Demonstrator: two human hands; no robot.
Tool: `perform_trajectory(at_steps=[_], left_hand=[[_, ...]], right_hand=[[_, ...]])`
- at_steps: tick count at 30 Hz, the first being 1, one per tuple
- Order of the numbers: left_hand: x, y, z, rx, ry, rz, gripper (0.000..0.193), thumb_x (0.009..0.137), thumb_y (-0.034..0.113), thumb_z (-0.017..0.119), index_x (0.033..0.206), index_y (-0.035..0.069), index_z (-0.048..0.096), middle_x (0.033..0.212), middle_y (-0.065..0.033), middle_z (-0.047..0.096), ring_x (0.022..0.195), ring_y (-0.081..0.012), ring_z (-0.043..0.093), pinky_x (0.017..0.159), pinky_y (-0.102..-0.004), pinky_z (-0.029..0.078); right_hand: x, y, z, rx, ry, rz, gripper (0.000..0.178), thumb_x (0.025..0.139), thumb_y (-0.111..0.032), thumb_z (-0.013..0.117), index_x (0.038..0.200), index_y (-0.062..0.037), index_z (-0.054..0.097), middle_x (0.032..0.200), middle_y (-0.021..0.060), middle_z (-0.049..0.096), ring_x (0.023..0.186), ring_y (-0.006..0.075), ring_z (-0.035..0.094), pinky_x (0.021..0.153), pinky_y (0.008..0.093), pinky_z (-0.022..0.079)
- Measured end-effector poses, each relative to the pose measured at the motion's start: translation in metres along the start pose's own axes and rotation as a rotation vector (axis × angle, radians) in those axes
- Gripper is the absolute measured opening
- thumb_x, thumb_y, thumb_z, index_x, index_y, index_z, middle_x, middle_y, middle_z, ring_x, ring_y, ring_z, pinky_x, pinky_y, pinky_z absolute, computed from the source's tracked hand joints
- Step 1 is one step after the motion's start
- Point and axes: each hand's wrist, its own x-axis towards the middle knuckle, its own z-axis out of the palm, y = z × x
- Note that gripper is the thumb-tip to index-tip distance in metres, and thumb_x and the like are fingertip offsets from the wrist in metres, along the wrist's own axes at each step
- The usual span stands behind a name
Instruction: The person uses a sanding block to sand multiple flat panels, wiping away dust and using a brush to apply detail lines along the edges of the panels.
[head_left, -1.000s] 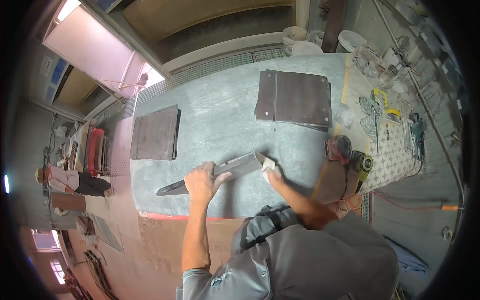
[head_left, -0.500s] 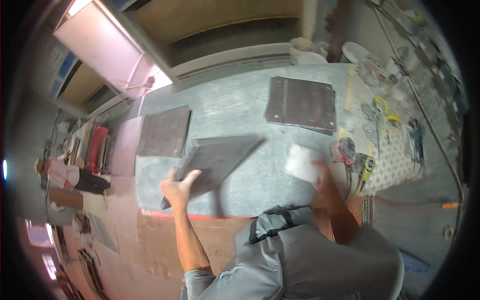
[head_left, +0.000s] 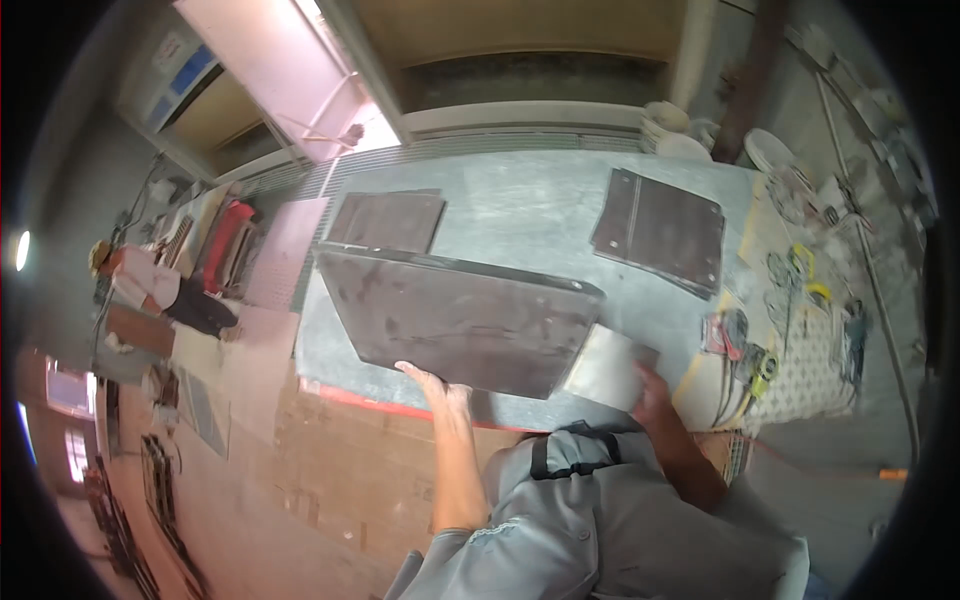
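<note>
A dark brown rectangular panel [head_left: 460, 322] is tilted up over the near side of the work table, its broad smudged face toward me. My left hand [head_left: 438, 392] grips its lower edge, fingers hidden behind it. A pale, squarish thin sheet [head_left: 606, 368] is pinched in my right hand [head_left: 652, 396], by the panel's right end; its material is unclear. Behind the raised panel, similar brown panels [head_left: 388, 220] lie at the table's left. Another stack of brown panels [head_left: 660, 228], with small holes near the corners, rests at the back right.
The grey-topped table [head_left: 520, 195] has a red strip along its front edge. Yellow-and-black tools [head_left: 762, 372] and cords lie on a patterned sheet [head_left: 815, 385] at the right. White buckets [head_left: 665, 125] stand behind. A person [head_left: 160, 285] is at the far left.
My left hand has swung the panel up and to the right, turning its broad face toward me. My right hand has brought the pale sheet down beside the panel's right end. The view has shifted.
</note>
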Motion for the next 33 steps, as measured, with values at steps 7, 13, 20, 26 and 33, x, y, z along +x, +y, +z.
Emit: perform_trajectory(at_steps=[7, 13, 20, 26, 33], left_hand=[[-0.021, -0.091, -0.009, 0.37, 0.201, -0.277, 0.105, 0.093, 0.093, 0.041, 0.163, 0.014, 0.043, 0.17, -0.0053, 0.041, 0.145, -0.0317, 0.049, 0.118, -0.0475, 0.046], [-0.04, -0.2, 0.024, 0.411, 0.02, -0.451, 0.086, 0.105, 0.074, 0.046, 0.163, 0.011, 0.042, 0.167, -0.0092, 0.045, 0.146, -0.0334, 0.049, 0.121, -0.0476, 0.045], [0.013, -0.329, 0.053, 0.628, -0.131, -0.547, 0.054, 0.11, 0.051, 0.06, 0.142, 0.007, 0.06, 0.127, -0.0087, 0.073, 0.102, -0.0243, 0.072, 0.071, -0.0372, 0.058], [0.062, -0.419, 0.077, 0.521, -0.21, -0.722, 0.04, 0.11, 0.047, 0.062, 0.123, 0.01, 0.065, 0.11, -0.0064, 0.075, 0.08, -0.0171, 0.071, 0.055, -0.0329, 0.052], [0.042, -0.445, 0.1, 1.078, -0.203, -0.703, 0.033, 0.112, 0.036, 0.061, 0.105, 0.005, 0.065, 0.092, -0.0135, 0.077, 0.068, -0.0165, 0.072, 0.059, -0.0298, 0.061]], right_hand=[[0.003, -0.086, 0.001, -0.164, 0.024, 0.209, 0.058, 0.096, -0.002, 0.06, 0.154, -0.0015, 0.053, 0.131, 0.023, 0.07, 0.113, 0.0376, 0.068, 0.1, 0.0457, 0.052], [0.045, -0.088, -0.012, 0.422, 0.537, 0.617, 0.036, 0.106, -0.033, 0.068, 0.121, -0.0014, 0.073, 0.108, 0.0032, 0.072, 0.101, 0.0137, 0.063, 0.089, 0.0318, 0.05], [0.155, -0.036, -0.126, 0.225, 0.912, 0.687, 0.051, 0.102, -0.039, 0.072, 0.122, 0.0077, 0.072, 0.112, 0.0154, 0.076, 0.102, 0.0269, 0.068, 0.094, 0.04, 0.05], [0.23, 0.089, -0.225, 0.185, 0.792, 0.698, 0.069, 0.102, -0.052, 0.068, 0.139, 0.0058, 0.065, 0.138, 0.0224, 0.069, 0.125, 0.0329, 0.063, 0.108, 0.0449, 0.047], [0.251, 0.21, -0.309, -0.015, 0.625, 0.557, 0.072, 0.101, -0.052, 0.067, 0.138, 0.0104, 0.065, 0.137, 0.0265, 0.07, 0.119, 0.0361, 0.069, 0.103, 0.044, 0.051]])
